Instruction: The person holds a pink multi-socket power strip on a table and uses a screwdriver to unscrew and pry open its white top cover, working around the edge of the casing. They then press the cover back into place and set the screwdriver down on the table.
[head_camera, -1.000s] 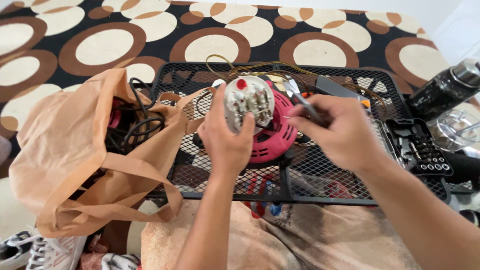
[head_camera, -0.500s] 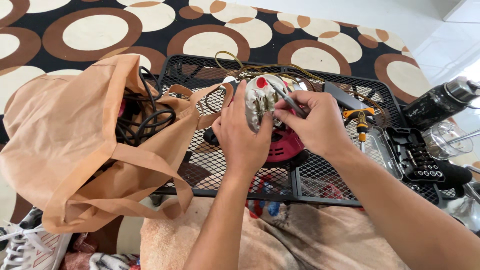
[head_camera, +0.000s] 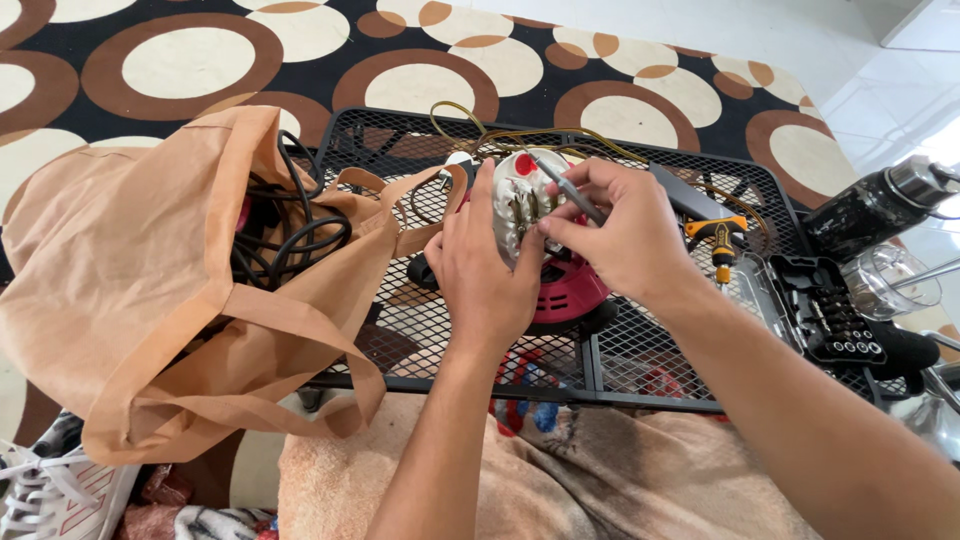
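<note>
The left hand (head_camera: 487, 275) has its grip clamped on a round white faceplate (head_camera: 520, 205), thumb and fingers wrapped around its edge and holding it tilted up above a pink cable reel (head_camera: 567, 285). The faceplate carries a small red button near its top edge and metal contacts in its middle. The right hand (head_camera: 618, 235) has its grip closed on a thin grey probe-like tool (head_camera: 570, 188), pinched between thumb and forefinger, with its tip against the faceplate's upper part. Both hands are over a black wire-mesh tabletop (head_camera: 400, 325).

Just right of the right hand lie a flat dark grey slab (head_camera: 688, 195) and a small orange-and-black screwdriver (head_camera: 719, 248), and further right an open black bit case (head_camera: 828, 312). A yellow wire (head_camera: 470, 120) loops along the far edge of the tabletop. To the left, a tan fabric bag (head_camera: 120, 290) sags open, with black cables (head_camera: 285, 235) coiled inside it. Below the tabletop's near edge is a beige towel (head_camera: 560, 470).
</note>
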